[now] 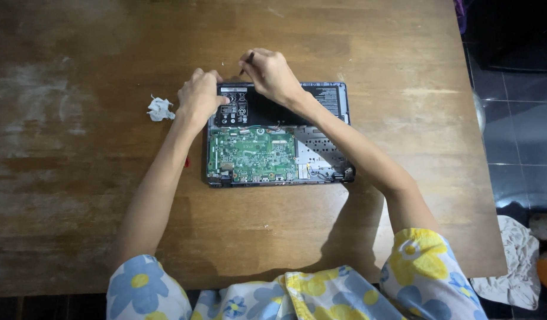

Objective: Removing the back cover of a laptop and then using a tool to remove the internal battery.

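Observation:
An opened laptop base (321,155) lies on the wooden table (356,53), its green circuit board (253,155) and black battery (267,111) exposed. My left hand (197,98) rests on the laptop's far left corner, thumb pressing on the battery's label. My right hand (270,74) hovers over the far edge of the battery and grips a thin dark tool (247,61), likely a screwdriver, its tip pointing down at the far edge.
A crumpled white tissue (160,109) lies left of the laptop. A small red object (187,161) peeks out beside my left forearm. The table's right edge borders a dark tiled floor with a cloth (513,261) on it.

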